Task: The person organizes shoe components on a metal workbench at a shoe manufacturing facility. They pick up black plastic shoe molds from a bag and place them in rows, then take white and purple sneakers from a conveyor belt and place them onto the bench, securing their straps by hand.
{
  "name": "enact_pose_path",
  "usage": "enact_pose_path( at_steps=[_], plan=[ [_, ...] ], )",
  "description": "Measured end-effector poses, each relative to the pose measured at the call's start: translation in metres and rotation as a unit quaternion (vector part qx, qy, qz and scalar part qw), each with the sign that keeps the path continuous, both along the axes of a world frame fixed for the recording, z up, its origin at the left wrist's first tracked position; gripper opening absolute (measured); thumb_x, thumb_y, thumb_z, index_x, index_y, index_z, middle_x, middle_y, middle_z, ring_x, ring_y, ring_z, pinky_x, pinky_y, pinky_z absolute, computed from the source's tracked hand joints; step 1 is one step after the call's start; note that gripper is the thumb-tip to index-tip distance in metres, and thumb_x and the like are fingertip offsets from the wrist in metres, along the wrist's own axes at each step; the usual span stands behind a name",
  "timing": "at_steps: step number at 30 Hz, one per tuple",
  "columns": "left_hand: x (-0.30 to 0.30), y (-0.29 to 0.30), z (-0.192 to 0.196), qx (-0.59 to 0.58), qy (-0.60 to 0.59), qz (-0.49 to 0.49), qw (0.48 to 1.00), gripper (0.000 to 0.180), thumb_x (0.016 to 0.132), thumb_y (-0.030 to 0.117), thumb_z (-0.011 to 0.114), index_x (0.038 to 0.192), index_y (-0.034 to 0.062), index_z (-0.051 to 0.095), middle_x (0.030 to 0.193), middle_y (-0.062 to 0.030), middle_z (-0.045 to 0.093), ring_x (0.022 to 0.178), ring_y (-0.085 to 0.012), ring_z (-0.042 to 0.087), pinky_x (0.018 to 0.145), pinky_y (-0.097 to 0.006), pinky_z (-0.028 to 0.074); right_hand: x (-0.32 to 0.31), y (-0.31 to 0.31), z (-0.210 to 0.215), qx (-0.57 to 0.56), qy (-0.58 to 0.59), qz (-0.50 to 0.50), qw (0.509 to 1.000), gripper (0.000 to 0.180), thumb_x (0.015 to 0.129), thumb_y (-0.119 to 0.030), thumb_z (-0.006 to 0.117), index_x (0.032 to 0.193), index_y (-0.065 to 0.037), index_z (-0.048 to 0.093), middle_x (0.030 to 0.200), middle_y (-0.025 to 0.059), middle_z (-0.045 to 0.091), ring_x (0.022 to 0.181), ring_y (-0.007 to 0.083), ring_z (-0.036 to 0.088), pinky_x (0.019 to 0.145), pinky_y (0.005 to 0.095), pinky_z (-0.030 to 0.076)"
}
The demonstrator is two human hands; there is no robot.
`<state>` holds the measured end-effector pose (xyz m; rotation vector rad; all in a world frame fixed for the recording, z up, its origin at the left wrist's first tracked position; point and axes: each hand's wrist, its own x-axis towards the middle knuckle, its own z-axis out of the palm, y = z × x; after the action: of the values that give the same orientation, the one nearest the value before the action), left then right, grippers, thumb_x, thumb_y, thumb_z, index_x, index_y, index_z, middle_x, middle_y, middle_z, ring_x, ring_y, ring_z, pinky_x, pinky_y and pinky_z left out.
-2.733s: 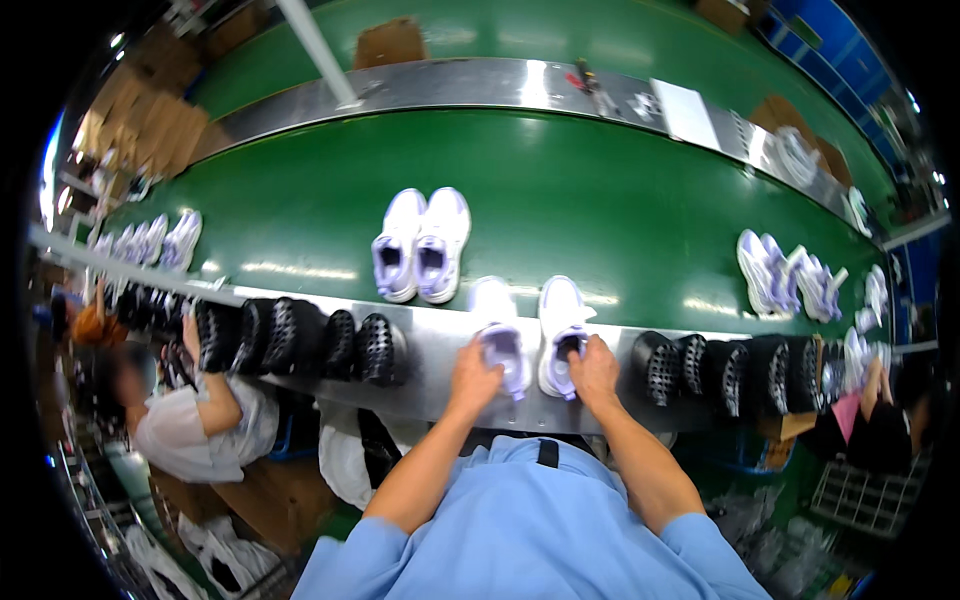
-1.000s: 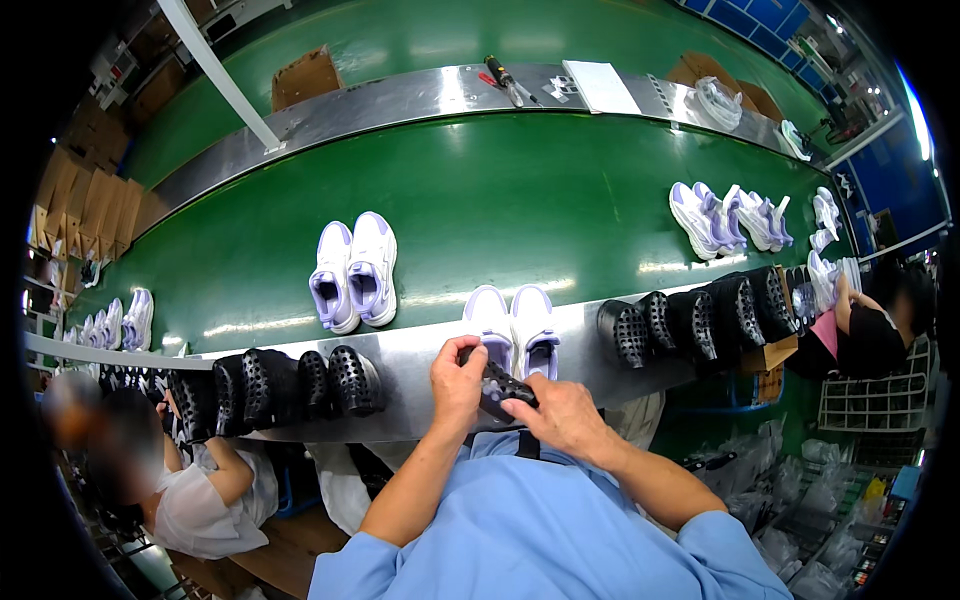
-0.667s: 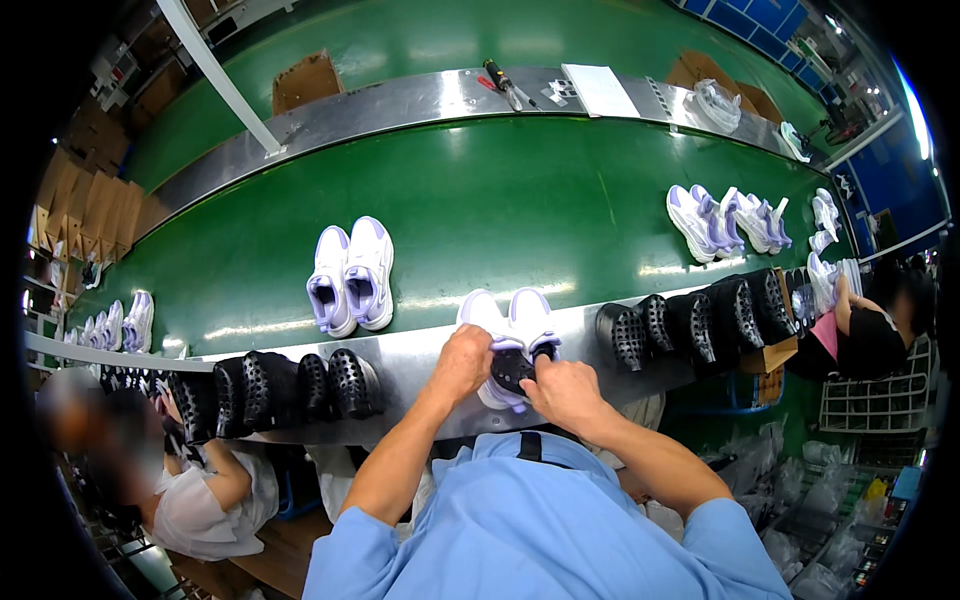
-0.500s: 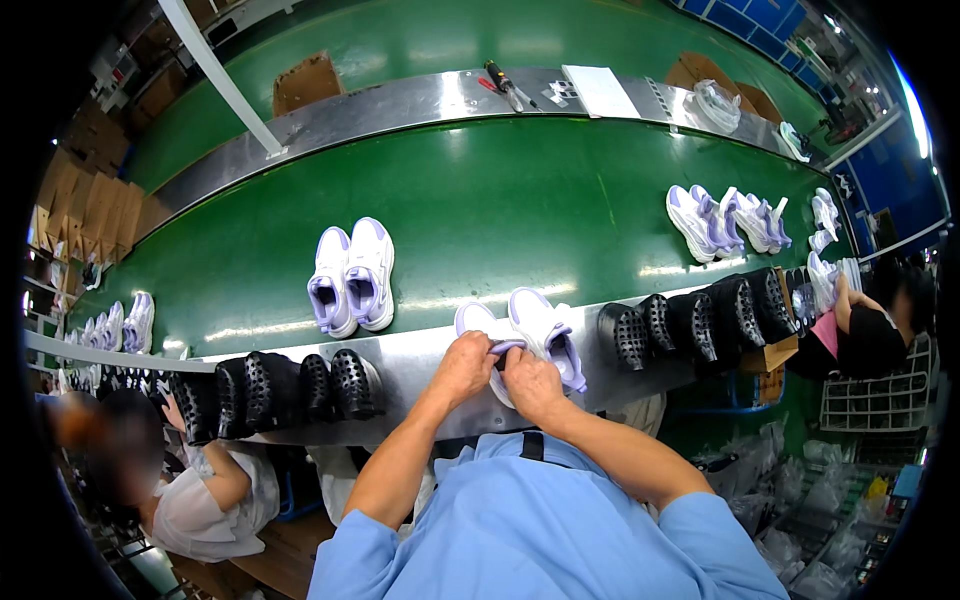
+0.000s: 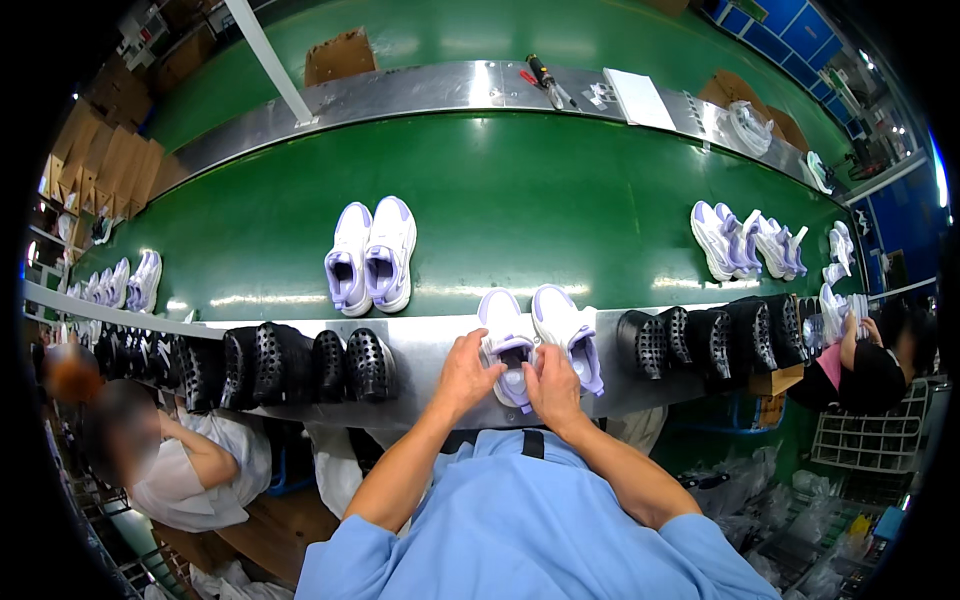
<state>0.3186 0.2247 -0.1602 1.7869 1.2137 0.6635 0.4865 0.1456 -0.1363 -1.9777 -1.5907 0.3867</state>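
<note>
A white and lilac sneaker lies on the metal ledge in front of me, toe pointing away. My left hand grips the left side of its collar, with thumb and fingers on either side of the edge. On the collar's right side, my right hand holds the rim with bent fingers; its fingertips are partly hidden. The shoe's opening shows between both hands. Close by on the right lies a matching sneaker, touched by neither hand as far as I can see.
Another sneaker pair stands on the green belt, with more sneakers farther right. Black studded shoe-like forms line the ledge on both sides. Pliers and a screwdriver lie on the far rail. Co-workers sit at both sides.
My hands have drawn apart from a pinch at the sneaker's opening to opposite sides of its collar. The opening now shows. The view has shifted slightly.
</note>
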Motion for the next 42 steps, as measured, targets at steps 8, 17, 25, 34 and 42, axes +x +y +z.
enact_pose_path(
  at_steps=[8, 17, 25, 34, 42],
  plan=[
    [0.002, -0.015, -0.017, -0.064, 0.109, 0.004, 0.992, 0.066, 0.086, 0.006, 0.061, 0.152, 0.0115, 0.051, 0.113, -0.0281, 0.066, 0.105, -0.0454, 0.065, 0.093, -0.052, 0.053, -0.01, 0.032, -0.007, -0.186, 0.056, -0.047, 0.98, 0.054, 0.094, -0.039, 0.074, 0.115, 0.007, 0.052, 0.083, 0.0346, 0.069, 0.083, 0.053, 0.07, 0.073, 0.0583, 0.053],
    [-0.012, -0.008, -0.017, -0.019, 0.066, 0.078, 0.995, 0.048, 0.083, 0.005, 0.076, 0.129, 0.0085, 0.066, 0.095, -0.0209, 0.068, 0.091, -0.0381, 0.068, 0.08, -0.048, 0.053, 0.012, 0.069, 0.005, 0.015, 0.041, 0.239, 0.97, 0.037, 0.076, -0.004, 0.068, 0.113, -0.006, 0.066, 0.116, 0.0135, 0.068, 0.117, 0.0364, 0.059, 0.098, 0.0485, 0.046],
    [-0.004, -0.01, -0.035, -0.007, -0.014, 0.154, 0.988, 0.04, 0.084, -0.003, 0.073, 0.12, 0.005, 0.057, 0.083, -0.0159, 0.067, 0.077, -0.0355, 0.069, 0.071, -0.046, 0.054, -0.008, 0.081, -0.006, 0.028, -0.025, 0.357, 0.933, 0.037, 0.073, -0.005, 0.064, 0.11, -0.004, 0.068, 0.114, 0.0173, 0.068, 0.116, 0.0373, 0.059, 0.104, 0.0488, 0.045],
    [0.002, -0.011, 0.037, 0.121, 0.1, 0.039, 0.987, 0.044, 0.08, 0.005, 0.078, 0.121, 0.0097, 0.063, 0.108, -0.0146, 0.065, 0.106, -0.0361, 0.063, 0.087, -0.047, 0.054, 0.016, 0.072, -0.004, -0.105, 0.604, -0.014, 0.79, 0.019, 0.103, -0.02, 0.061, 0.111, -0.004, 0.067, 0.114, 0.0062, 0.071, 0.103, 0.0127, 0.056, 0.102, 0.0318, 0.041],
    [0.01, 0.013, 0.039, 0.332, 0.205, -0.227, 0.892, 0.02, 0.078, 0.016, 0.068, 0.096, 0.0072, 0.071, 0.107, -0.0089, 0.062, 0.105, -0.0285, 0.059, 0.086, -0.04, 0.048, 0.032, 0.077, -0.021, -0.093, 0.663, -0.018, 0.743, 0.02, 0.107, -0.022, 0.06, 0.106, -0.003, 0.067, 0.109, 0.0076, 0.071, 0.104, 0.0147, 0.059, 0.099, 0.033, 0.044]
  ],
)
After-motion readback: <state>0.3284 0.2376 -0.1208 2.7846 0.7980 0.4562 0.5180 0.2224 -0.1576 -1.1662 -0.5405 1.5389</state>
